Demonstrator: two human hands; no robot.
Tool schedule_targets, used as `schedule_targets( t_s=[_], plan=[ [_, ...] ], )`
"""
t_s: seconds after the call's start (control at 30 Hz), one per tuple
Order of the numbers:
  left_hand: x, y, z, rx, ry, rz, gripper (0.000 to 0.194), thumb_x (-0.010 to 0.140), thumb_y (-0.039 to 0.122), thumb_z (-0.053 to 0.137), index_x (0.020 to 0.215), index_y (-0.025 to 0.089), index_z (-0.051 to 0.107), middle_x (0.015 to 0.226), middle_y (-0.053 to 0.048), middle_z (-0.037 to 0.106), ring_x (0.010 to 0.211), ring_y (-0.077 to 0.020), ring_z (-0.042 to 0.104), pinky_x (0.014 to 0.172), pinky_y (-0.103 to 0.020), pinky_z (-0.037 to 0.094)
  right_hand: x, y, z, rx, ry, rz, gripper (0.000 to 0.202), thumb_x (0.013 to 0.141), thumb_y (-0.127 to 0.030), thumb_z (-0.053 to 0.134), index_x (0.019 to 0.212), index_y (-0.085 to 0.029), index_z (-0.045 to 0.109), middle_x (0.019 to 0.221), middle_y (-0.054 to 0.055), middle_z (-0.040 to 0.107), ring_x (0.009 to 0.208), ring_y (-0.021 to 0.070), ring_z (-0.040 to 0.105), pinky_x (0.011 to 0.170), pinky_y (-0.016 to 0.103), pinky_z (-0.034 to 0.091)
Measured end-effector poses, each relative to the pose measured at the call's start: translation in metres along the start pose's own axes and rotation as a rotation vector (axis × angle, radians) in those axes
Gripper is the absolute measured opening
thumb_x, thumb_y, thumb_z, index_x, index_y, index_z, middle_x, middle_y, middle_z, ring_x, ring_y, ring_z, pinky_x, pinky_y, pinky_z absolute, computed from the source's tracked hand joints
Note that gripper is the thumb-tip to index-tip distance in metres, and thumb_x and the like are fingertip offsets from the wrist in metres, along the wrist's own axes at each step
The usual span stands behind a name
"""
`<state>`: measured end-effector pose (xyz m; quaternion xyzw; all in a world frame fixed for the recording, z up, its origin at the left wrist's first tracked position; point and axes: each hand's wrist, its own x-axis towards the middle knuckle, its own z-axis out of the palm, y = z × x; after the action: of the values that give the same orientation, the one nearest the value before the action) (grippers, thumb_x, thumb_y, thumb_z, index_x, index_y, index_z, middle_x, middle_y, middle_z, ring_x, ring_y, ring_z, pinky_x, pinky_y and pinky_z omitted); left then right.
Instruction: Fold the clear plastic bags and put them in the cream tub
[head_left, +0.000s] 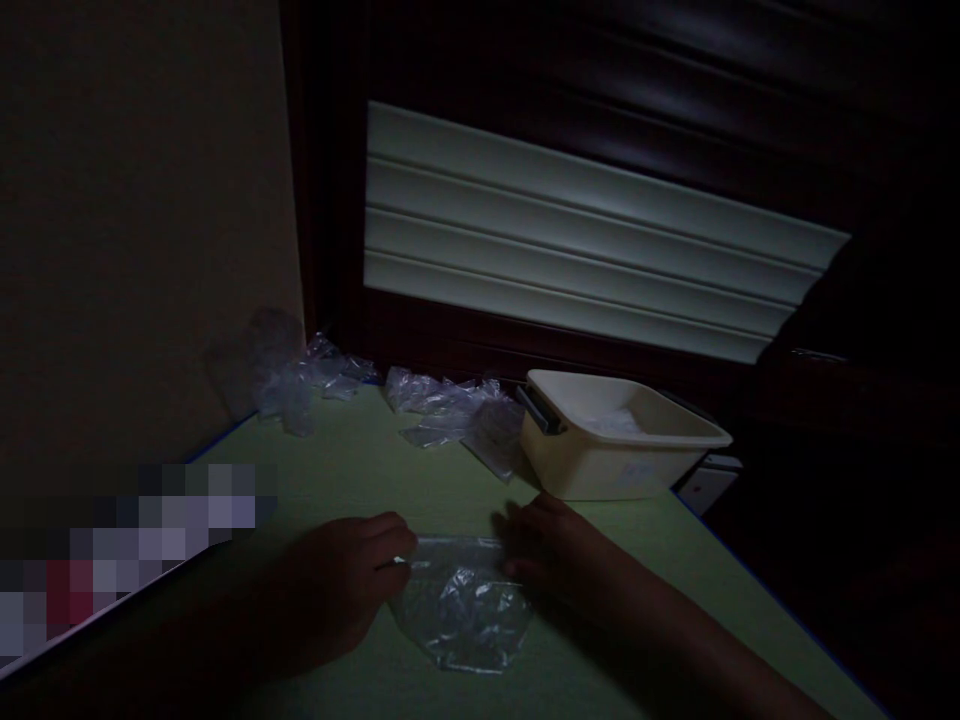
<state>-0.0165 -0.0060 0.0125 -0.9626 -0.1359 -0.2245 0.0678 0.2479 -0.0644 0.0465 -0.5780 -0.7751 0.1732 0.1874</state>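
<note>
A clear plastic bag (465, 610) lies spread on the green tabletop, crinkled and shiny. At its upper left corner my left hand (360, 575) is closed, the edge of the bag pinched between thumb and fingers. My right hand (547, 540) is at the bag's upper right corner, fingers bent and thumb close to the edge; in the dim light it seems to pinch the bag there. The bag's top edge runs fairly straight between both hands.
A cream plastic bin (607, 465) with dark handles stands beyond my right hand, something whitish inside. Crumpled clear bags (442, 400) lie along the back edge, and more clear bags (289, 385) lie in the left corner by the wall. A white box (709, 485) shows behind the bin.
</note>
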Motion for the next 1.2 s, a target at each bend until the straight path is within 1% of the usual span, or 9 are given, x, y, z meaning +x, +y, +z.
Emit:
schedule_targets(
  t_s=[0.2,0.37,0.5,0.67,0.8,0.87,0.97,1.03,1.2],
  plan=[
    [0.009,0.005,-0.008,-0.082,0.099,-0.108,0.034,0.08,0.002,0.043,0.108,0.014,0.056,0.103,-0.01,0.063,0.094,-0.0224,0.058,0.08,-0.035,0.051,-0.001,0.004,0.011,0.093,0.041,0.07,0.011,0.073,-0.013,0.064,0.078,-0.017,0.056,0.084,0.005,0.059,0.075,0.017,0.056,0.066,0.028,0.044],
    [0.005,0.003,-0.003,-0.22,0.121,-0.359,0.046,0.079,0.018,0.057,0.123,0.018,0.045,0.116,-0.01,0.057,0.105,-0.0244,0.054,0.088,-0.038,0.047,-0.003,-0.001,0.015,0.261,0.102,-0.008,0.014,0.076,-0.007,0.053,0.086,-0.018,0.051,0.081,0.003,0.061,0.071,0.0157,0.057,0.061,0.026,0.044],
    [0.002,-0.004,0.004,-0.341,0.122,-0.412,0.044,0.074,0.016,0.06,0.116,0.018,0.05,0.098,-0.005,0.059,0.093,-0.021,0.056,0.083,-0.035,0.047,-0.004,-0.002,0.018,0.268,0.233,-0.117,0.011,0.08,-0.012,0.049,0.087,-0.019,0.052,0.085,0.005,0.061,0.077,0.0175,0.058,0.067,0.03,0.047],
    [0.005,-0.011,0.004,-0.392,0.092,-0.381,0.01,0.075,0.02,0.061,0.084,0.017,0.058,0.08,-0.001,0.054,0.078,-0.0181,0.054,0.07,-0.03,0.043,-0.004,0.0,0.019,0.301,0.337,-0.185,0.008,0.082,-0.015,0.05,0.085,-0.02,0.055,0.081,0.003,0.06,0.075,0.017,0.058,0.067,0.029,0.048],
    [0.006,-0.013,0.002,-0.436,0.093,-0.365,0.006,0.075,0.017,0.061,0.072,0.017,0.056,0.078,0.0,0.053,0.076,-0.0158,0.052,0.068,-0.026,0.041,-0.005,0.002,0.017,0.346,0.386,-0.158,0.007,0.082,-0.019,0.053,0.087,-0.021,0.057,0.085,0.004,0.061,0.08,0.0188,0.059,0.071,0.031,0.049],
    [0.005,-0.014,0.004,-0.456,0.114,-0.355,0.009,0.076,0.015,0.059,0.068,0.017,0.055,0.078,0.0,0.052,0.075,-0.0147,0.052,0.067,-0.025,0.04,-0.005,0.003,0.017,0.403,0.366,-0.107,0.016,0.079,-0.02,0.057,0.095,-0.021,0.056,0.091,0.005,0.062,0.086,0.0198,0.06,0.075,0.033,0.049],
    [0.005,-0.015,0.008,-0.482,0.176,-0.34,0.012,0.078,0.014,0.054,0.067,0.017,0.052,0.076,0.0,0.053,0.073,-0.0142,0.051,0.066,-0.025,0.039,-0.003,0.006,0.021,0.524,0.248,-0.031,0.036,0.075,-0.021,0.062,0.11,-0.021,0.051,0.096,0.006,0.063,0.085,0.019,0.062,0.073,0.032,0.051],
    [0.005,-0.015,0.009,-0.484,0.198,-0.343,0.012,0.079,0.015,0.052,0.068,0.018,0.05,0.075,0.0,0.053,0.072,-0.0144,0.051,0.065,-0.025,0.039,-0.002,0.008,0.024,0.551,0.191,-0.017,0.035,0.077,-0.02,0.06,0.111,-0.02,0.052,0.095,0.006,0.064,0.083,0.018,0.062,0.072,0.031,0.051],
    [0.006,-0.012,0.005,-0.464,0.13,-0.379,0.01,0.078,0.019,0.057,0.07,0.017,0.051,0.074,0.0,0.053,0.073,-0.0161,0.051,0.065,-0.026,0.039,-0.001,0.006,0.023,0.513,0.139,-0.002,0.023,0.08,-0.018,0.056,0.103,-0.018,0.059,0.105,0.008,0.067,0.08,0.0169,0.062,0.07,0.03,0.051]
  ],
)
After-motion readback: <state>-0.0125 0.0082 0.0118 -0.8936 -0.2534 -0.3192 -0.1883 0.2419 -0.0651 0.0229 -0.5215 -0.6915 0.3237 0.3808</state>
